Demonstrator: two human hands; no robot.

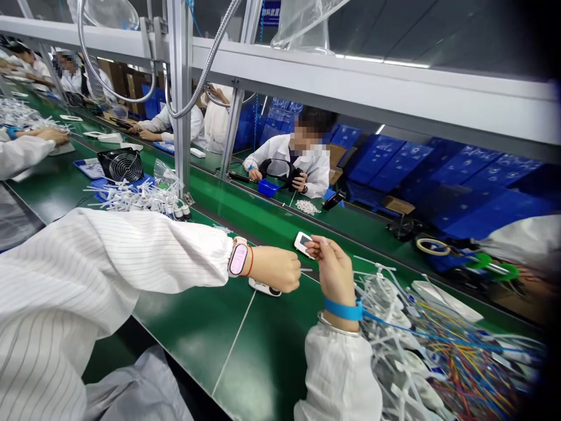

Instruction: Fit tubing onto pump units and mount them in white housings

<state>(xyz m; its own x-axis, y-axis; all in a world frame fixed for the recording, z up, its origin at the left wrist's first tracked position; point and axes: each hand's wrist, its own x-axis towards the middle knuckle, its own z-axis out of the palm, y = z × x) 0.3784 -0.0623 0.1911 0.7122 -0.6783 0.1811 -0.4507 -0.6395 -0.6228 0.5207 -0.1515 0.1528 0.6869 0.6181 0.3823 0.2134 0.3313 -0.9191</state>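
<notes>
My left hand [276, 269], with a pink smartwatch and a red cord at its wrist, is closed in a fist over the green work surface [267, 345]. Partly hidden beneath it lies a white device [264, 287]. My right hand [333, 263], wearing a blue wrist strap [343, 310], is raised just to the right, its fingertips pinched together. What either hand holds, if anything, is too small or hidden to name. Behind my right fingertips rests a second white device [303, 243] with a dark screen. A thin whitish strip [307, 270] shows between the hands.
Bundled coloured wires [460, 351] and white cables [385, 298] are piled on the right. White connectors [135, 196] and a black fan [120, 165] stand at the left. A metal post [179, 99] rises beyond them. Across the line, a person [313, 164] handles dark parts.
</notes>
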